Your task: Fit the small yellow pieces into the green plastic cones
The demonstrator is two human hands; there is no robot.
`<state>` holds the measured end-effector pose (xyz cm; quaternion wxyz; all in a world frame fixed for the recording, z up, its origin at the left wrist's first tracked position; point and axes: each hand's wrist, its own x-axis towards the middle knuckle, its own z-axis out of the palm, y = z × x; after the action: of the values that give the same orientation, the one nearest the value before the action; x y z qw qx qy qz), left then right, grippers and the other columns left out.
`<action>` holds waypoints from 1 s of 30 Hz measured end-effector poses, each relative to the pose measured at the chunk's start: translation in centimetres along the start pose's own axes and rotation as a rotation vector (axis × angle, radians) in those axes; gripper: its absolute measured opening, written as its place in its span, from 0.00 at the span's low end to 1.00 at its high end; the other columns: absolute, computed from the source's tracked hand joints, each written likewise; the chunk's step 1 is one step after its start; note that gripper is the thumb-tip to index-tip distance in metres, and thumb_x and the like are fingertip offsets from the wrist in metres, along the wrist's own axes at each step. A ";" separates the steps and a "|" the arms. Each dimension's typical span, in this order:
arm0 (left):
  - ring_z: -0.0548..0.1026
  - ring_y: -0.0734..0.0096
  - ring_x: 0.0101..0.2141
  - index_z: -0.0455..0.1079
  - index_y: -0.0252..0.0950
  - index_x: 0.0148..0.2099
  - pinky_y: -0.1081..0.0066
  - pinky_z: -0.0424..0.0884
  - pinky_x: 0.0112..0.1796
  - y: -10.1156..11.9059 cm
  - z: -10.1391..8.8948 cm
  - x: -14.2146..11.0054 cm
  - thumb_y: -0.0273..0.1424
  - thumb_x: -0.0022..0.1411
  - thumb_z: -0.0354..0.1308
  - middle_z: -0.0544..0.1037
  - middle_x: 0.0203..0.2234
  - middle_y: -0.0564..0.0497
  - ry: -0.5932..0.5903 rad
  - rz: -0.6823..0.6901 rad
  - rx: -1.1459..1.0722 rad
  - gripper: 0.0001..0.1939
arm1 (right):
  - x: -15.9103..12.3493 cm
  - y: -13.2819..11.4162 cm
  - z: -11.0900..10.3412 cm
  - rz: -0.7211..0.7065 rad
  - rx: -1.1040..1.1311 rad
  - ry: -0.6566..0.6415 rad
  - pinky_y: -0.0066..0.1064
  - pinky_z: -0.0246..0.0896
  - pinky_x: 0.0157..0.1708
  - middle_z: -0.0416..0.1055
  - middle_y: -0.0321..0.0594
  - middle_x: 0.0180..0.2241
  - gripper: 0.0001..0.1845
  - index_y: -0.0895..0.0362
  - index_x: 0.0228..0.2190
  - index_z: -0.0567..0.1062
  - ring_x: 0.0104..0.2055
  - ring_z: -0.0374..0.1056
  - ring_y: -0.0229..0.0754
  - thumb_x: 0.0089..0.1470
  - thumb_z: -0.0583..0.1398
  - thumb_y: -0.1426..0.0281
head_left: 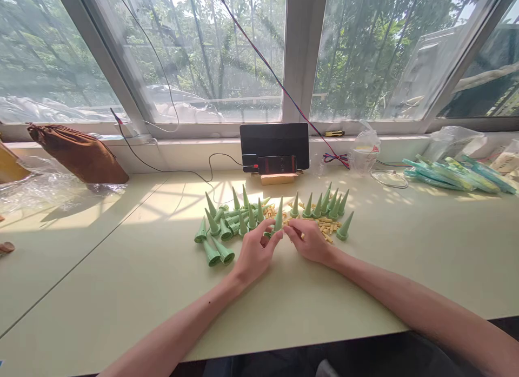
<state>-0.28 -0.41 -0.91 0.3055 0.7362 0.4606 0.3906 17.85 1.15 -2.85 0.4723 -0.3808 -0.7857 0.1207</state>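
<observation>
"Where's the green cone (279, 215)?"
"In front of the tablet (274, 141), held in the left hand (257, 251)."
"And the right hand (310, 240)?"
"Narrow, beside the cone; what it holds can't be told."

L hand (256, 248), R hand (311, 240) nr, fingers (265, 223) bent
</observation>
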 end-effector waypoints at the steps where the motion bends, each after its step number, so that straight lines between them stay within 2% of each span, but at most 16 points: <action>1: 0.65 0.79 0.19 0.67 0.35 0.52 0.75 0.62 0.24 0.0 0.0 0.0 0.45 0.65 0.53 0.74 0.31 0.50 -0.001 -0.001 -0.004 0.21 | 0.0 0.0 0.0 -0.010 -0.002 -0.002 0.27 0.44 0.22 0.49 0.29 0.18 0.21 0.55 0.20 0.53 0.20 0.45 0.33 0.64 0.51 0.66; 8: 0.62 0.80 0.18 0.68 0.35 0.48 0.77 0.56 0.20 0.2 -0.1 -0.1 0.44 0.66 0.53 0.72 0.28 0.52 -0.006 0.020 -0.036 0.18 | -0.2 0.1 -0.2 -0.090 -0.026 -0.005 0.26 0.47 0.24 0.54 0.31 0.19 0.19 0.55 0.21 0.57 0.21 0.49 0.33 0.65 0.51 0.68; 20: 0.72 0.73 0.22 0.70 0.35 0.44 0.76 0.60 0.21 0.7 -0.2 0.0 0.45 0.65 0.53 0.75 0.27 0.50 0.005 0.031 -0.089 0.18 | -0.3 0.4 -0.1 -0.215 -0.113 0.015 0.28 0.45 0.24 0.53 0.32 0.23 0.16 0.55 0.24 0.60 0.24 0.47 0.35 0.66 0.51 0.70; 24: 0.68 0.76 0.20 0.69 0.35 0.45 0.76 0.59 0.21 0.6 -0.2 0.0 0.44 0.66 0.52 0.74 0.28 0.51 0.004 0.010 -0.091 0.17 | -0.4 0.5 0.0 -0.205 -0.124 0.008 0.28 0.46 0.24 0.55 0.33 0.24 0.15 0.56 0.26 0.63 0.24 0.48 0.35 0.66 0.51 0.70; 30: 0.58 0.82 0.18 0.67 0.37 0.49 0.76 0.55 0.20 0.4 -0.1 -0.1 0.44 0.66 0.52 0.71 0.31 0.52 -0.012 -0.004 -0.085 0.17 | -0.4 0.5 0.0 -0.179 -0.078 0.007 0.27 0.48 0.25 0.59 0.35 0.25 0.13 0.56 0.28 0.64 0.25 0.51 0.35 0.67 0.50 0.70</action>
<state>-0.22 -0.62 -0.58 0.3398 0.7240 0.4432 0.4048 18.18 1.24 -3.39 0.4686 -0.3276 -0.8191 0.0461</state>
